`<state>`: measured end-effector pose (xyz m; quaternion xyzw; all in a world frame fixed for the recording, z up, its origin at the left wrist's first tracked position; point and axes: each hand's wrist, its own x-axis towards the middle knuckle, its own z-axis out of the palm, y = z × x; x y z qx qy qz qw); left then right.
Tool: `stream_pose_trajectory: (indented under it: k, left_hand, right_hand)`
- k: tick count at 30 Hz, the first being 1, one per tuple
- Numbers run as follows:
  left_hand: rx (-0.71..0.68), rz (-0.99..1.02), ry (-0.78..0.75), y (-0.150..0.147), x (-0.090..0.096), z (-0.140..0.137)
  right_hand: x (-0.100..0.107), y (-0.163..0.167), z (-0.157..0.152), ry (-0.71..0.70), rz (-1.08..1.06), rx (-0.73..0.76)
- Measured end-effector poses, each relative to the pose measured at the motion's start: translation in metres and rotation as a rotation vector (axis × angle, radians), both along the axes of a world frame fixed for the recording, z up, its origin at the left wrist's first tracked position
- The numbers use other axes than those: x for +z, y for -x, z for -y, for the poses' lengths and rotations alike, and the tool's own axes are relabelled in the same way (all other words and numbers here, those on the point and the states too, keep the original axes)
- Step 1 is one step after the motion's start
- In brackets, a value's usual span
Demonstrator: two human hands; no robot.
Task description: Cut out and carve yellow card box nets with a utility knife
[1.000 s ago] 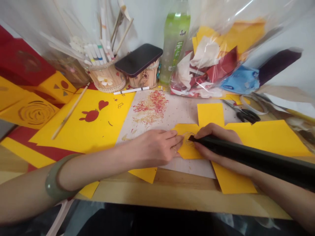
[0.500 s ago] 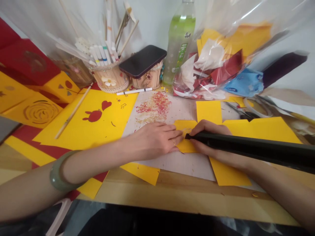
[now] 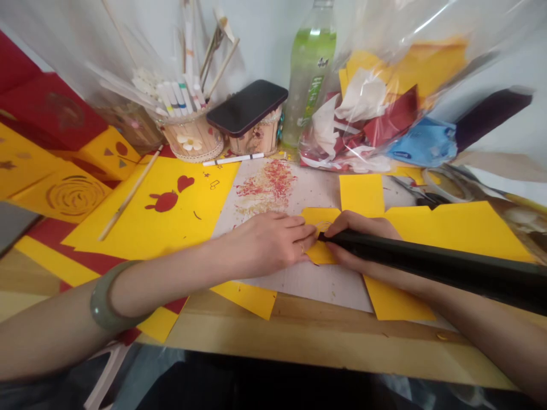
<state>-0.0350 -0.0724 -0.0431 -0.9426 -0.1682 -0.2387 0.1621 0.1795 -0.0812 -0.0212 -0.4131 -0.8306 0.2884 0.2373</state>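
Observation:
A yellow card piece (image 3: 318,215) with flaps lies on the grey-white sheet, bearing faint curved lines. My left hand (image 3: 277,242) lies flat across the card's left part, fingers stretched out, a ring on one finger. Pinched in the fingers of my right hand (image 3: 356,242) is a long black tool (image 3: 410,253) that runs off to the right edge. Its narrow end meets the card just beside my left fingertips. Whether a blade or a nib sits at that end, I cannot make out. More yellow card (image 3: 457,225) stretches out to the right.
Red and yellow paper scraps lie on the work sheet (image 3: 299,285). A phone (image 3: 250,107) rests atop a decorated cup; a marker cup (image 3: 192,134), bottle (image 3: 310,85) and plastic bag of scraps (image 3: 367,125) stand behind. Scissors (image 3: 427,198) and tape are at right, a wooden stick (image 3: 128,196) at left.
The black tool's tip has shifted slightly left along the card, and its far end has swung a little lower in view. My left hand stays pressed on the card.

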Motion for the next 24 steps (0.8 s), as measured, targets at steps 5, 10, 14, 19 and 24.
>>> stream_pose_trajectory:
  k: [5, 10, 14, 19, 24]
  left_hand:
    - [-0.011, 0.013, -0.006, 0.0002, -0.0013, 0.0008]
    - [-0.005, 0.001, -0.006, 0.0000, -0.0019, 0.0003]
    - [-0.012, 0.000, -0.027, 0.0003, -0.0006, 0.0006]
    - [-0.013, -0.035, -0.060, 0.0003, 0.0006, 0.0015]
    - [-0.014, -0.034, -0.059, 0.0006, 0.0001, 0.0014]
  right_hand:
    - [-0.0016, -0.0010, -0.0003, -0.052, -0.009, 0.006]
    - [-0.0019, -0.0008, -0.0009, -0.053, 0.012, 0.007]
    - [-0.0008, 0.0008, 0.0000, -0.054, 0.012, 0.003]
    - [-0.0022, -0.0011, -0.0001, -0.054, 0.017, 0.028]
    - [-0.0029, -0.0027, -0.0001, -0.053, 0.006, 0.042]
